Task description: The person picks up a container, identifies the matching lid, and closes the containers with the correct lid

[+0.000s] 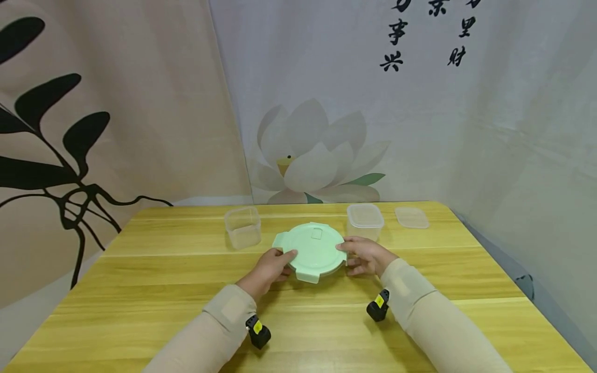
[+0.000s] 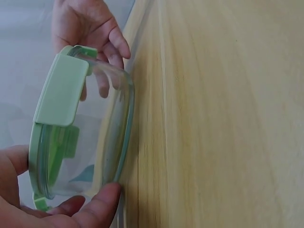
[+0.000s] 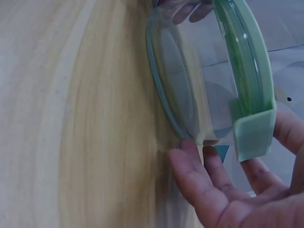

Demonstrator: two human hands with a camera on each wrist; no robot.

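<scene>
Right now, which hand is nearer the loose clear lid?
Right. The right hand is left of the loose clear lid, toward the person; the left hand is farther left, across the green-lidded bowl.

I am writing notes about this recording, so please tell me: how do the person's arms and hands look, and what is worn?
The left sleeve and right sleeve are long and cream. The left hand and right hand wear no gloves. Each wrist has a small black box with a yellow mark.
</scene>
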